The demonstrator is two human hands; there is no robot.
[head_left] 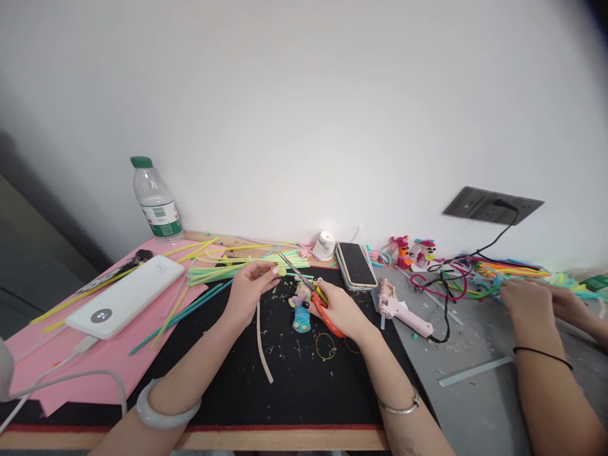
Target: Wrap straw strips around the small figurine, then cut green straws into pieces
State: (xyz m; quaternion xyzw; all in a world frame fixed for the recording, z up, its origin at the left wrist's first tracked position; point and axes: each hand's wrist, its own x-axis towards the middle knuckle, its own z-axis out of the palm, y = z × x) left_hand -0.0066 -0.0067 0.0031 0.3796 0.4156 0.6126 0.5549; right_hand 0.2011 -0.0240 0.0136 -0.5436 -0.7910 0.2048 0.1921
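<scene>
My left hand point(249, 292) pinches a small yellow-green fuzzy piece point(282, 270) between thumb and fingertips. A cream pipe cleaner point(263, 353) runs down from under this hand across the black mat point(213, 380); whether the hand holds its upper end I cannot tell. My right hand point(342, 309) is closed round scissors point(321, 306) with orange-red and yellow handles. Their blades point up and left, close to the yellow-green piece. Just left of the right hand is a small pipe-cleaner figure point(301, 318) with a blue body, partly covered by the scissors and fingers.
Green pipe cleaners point(213, 273) lie behind my left hand. A white power bank point(126, 296) and bottle point(156, 206) stand left on pink paper. A phone point(357, 265), paper cup point(325, 246) and pink glue gun point(401, 310) lie right. Another person's hands point(527, 301) work far right.
</scene>
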